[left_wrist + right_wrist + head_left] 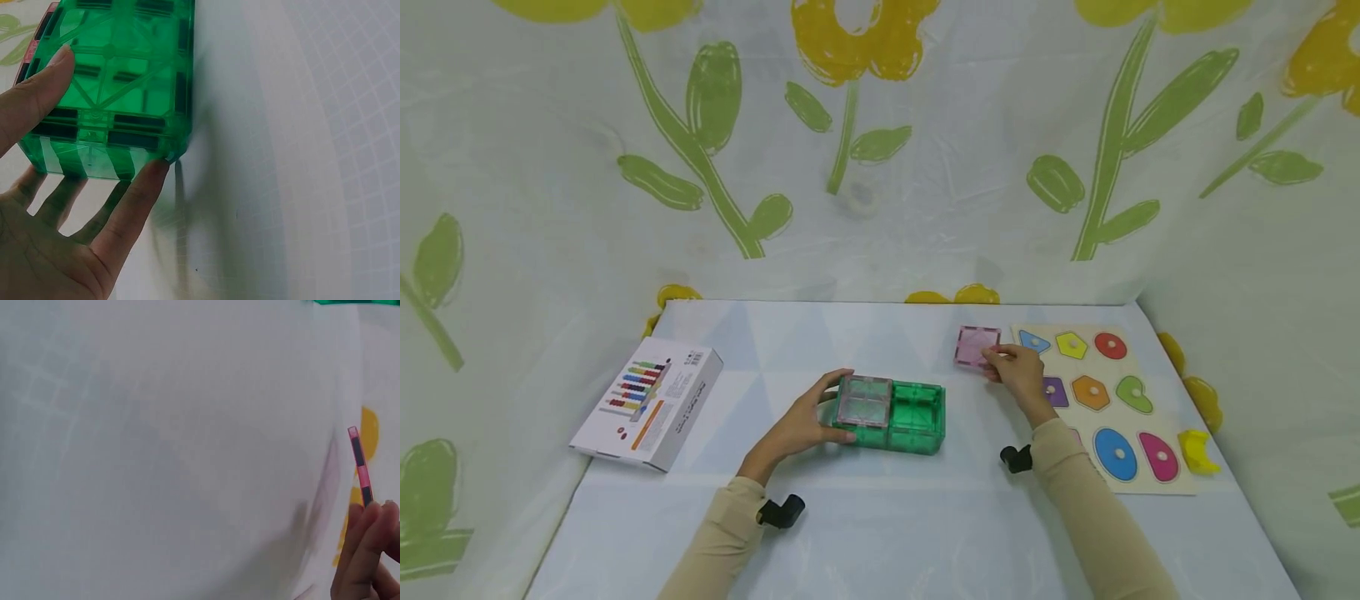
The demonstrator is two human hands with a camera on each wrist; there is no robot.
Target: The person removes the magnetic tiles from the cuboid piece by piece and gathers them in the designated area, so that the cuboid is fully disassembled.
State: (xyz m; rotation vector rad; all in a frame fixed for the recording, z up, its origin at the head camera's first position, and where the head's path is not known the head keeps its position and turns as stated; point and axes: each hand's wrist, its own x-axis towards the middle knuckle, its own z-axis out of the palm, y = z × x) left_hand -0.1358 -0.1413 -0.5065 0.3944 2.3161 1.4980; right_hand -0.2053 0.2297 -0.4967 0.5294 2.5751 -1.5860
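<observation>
A box of see-through green magnetic tiles [917,440] stands in the middle of the table, two squares wide. One pink tile [865,402] lies over its left half; the right half is uncovered on top. My left hand [800,427] grips the left end of the box, the thumb on its near side and the fingers behind. The left wrist view shows the thumb across one green wall [131,81] and the fingertips along the end. To the right, my right hand [1022,379] pinches another pink square tile [976,343] by its edge. The right wrist view shows that tile edge-on above the fingertips.
At the left of the table is a white cardboard box [688,417] printed with a colourful counting toy. On the right, partly under the right forearm, lies a shape puzzle board [1138,446]; a yellow crescent piece [1197,452] sits beside it. Flower-printed cloth [955,208] rises behind the table.
</observation>
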